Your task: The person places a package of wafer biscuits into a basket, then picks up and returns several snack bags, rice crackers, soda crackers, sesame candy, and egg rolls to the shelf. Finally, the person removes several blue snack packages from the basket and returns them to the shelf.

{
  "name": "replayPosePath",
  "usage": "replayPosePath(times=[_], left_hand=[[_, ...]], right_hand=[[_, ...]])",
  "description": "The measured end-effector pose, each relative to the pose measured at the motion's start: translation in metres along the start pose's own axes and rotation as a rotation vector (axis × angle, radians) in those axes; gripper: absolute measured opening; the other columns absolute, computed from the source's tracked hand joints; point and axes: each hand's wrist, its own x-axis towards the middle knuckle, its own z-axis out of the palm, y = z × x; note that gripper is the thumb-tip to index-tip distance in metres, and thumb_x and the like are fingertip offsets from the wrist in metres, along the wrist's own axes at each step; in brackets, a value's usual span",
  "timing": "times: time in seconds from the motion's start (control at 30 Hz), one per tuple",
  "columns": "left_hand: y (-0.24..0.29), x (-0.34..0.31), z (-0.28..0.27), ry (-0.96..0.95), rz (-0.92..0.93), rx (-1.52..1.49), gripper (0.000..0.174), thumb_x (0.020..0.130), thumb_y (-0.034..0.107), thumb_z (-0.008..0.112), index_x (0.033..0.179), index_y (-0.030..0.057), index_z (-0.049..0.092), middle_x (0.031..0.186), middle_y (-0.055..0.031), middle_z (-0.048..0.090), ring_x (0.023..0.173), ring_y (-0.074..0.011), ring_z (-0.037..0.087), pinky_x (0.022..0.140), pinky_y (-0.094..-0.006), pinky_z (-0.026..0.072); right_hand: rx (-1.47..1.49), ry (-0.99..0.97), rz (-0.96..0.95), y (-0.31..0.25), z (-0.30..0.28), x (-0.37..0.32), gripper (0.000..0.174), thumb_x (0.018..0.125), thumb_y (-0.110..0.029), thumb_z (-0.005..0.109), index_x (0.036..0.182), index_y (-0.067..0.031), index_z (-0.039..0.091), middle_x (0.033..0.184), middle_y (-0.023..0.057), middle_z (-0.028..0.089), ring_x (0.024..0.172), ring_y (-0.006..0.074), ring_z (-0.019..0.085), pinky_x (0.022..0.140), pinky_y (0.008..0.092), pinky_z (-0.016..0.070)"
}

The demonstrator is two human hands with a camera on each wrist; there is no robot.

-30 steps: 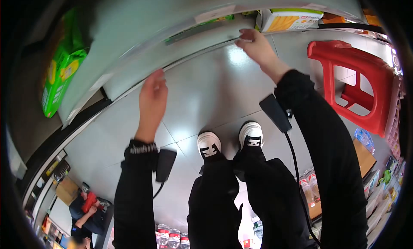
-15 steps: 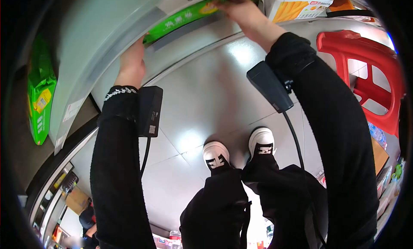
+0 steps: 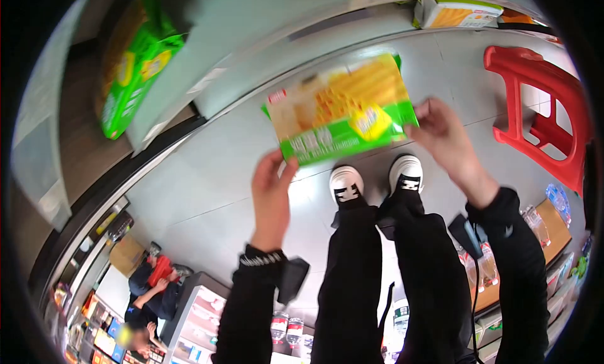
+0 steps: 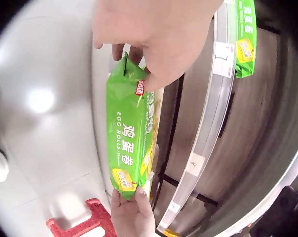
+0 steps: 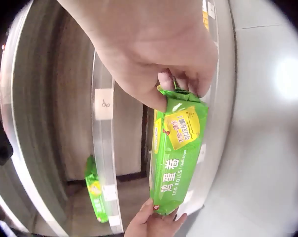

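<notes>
Both hands hold a green and yellow packet of egg rolls (image 3: pixel 343 109) out over the floor, its printed broad face turned up in the head view. My left hand (image 3: pixel 271 188) pinches the packet's left end between thumb and fingers. At the opposite end, my right hand (image 3: pixel 448 140) pinches the crimped green corner. Seen from the left wrist, the packet's narrow side (image 4: pixel 124 133) shows the words EGG ROLLS, and the right hand (image 4: pixel 134 215) grips its far end. The right wrist view shows the left hand (image 5: pixel 156 222) at the packet's lower end.
Another green packet (image 3: pixel 141 81) stands on a shelf at the left. A box with a yellow picture (image 3: pixel 462 15) sits at the shelf's far right. To the right stands a red plastic stool (image 3: pixel 541 106). Bottles (image 3: pixel 481 269) are behind the legs, and a seated person (image 3: pixel 154 282) is at lower left.
Both hands were empty near the shelf, then reached in to the green packet there. They have since drawn it out and back toward the body, over the floor.
</notes>
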Motion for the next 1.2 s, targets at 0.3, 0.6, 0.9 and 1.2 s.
replayPosePath(times=[0.3, 0.6, 0.9, 1.2], left_hand=[[0.093, -0.071, -0.077, 0.21, 0.241, 0.204, 0.027, 0.073, -0.006, 0.056, 0.099, -0.0008, 0.05, 0.094, -0.0036, 0.053, 0.09, -0.011, 0.048, 0.078, -0.0228, 0.0392], [0.157, 0.011, -0.128, 0.305, 0.498, 0.409, 0.025, 0.077, 0.001, 0.054, 0.102, -0.0022, 0.049, 0.087, -0.0012, 0.053, 0.078, -0.006, 0.048, 0.068, -0.0166, 0.0373], [0.156, 0.059, -0.148, 0.248, 0.508, 0.253, 0.029, 0.078, 0.0, 0.05, 0.106, -0.0035, 0.045, 0.099, -0.0061, 0.052, 0.087, -0.0107, 0.049, 0.076, -0.0212, 0.0376], [0.145, 0.042, -0.137, 0.273, 0.37, 0.236, 0.048, 0.079, 0.001, 0.051, 0.12, -0.0067, 0.028, 0.118, -0.0127, 0.039, 0.105, -0.0176, 0.042, 0.085, -0.026, 0.0366]], right_hand=[[-0.258, -0.023, -0.385, -0.075, 0.096, -0.048, 0.022, 0.07, 0.007, 0.055, 0.086, -0.002, 0.043, 0.087, 0.0111, 0.053, 0.081, 0.0226, 0.054, 0.068, 0.027, 0.0423], [-0.378, 0.117, -0.775, -0.1, 0.183, 0.055, 0.018, 0.069, 0.002, 0.054, 0.084, -0.0014, 0.045, 0.082, 0.0156, 0.054, 0.075, 0.0322, 0.051, 0.064, 0.0357, 0.0417], [-0.518, 0.225, -0.941, -0.092, 0.21, 0.1, 0.016, 0.065, 0.004, 0.051, 0.08, -0.0013, 0.049, 0.079, 0.0158, 0.054, 0.075, 0.034, 0.051, 0.065, 0.0388, 0.0412], [-0.614, 0.134, -0.875, -0.08, 0.2, 0.08, 0.027, 0.06, 0.009, 0.045, 0.086, 0.0047, 0.05, 0.087, 0.0187, 0.053, 0.082, 0.0331, 0.05, 0.073, 0.0369, 0.0414]])
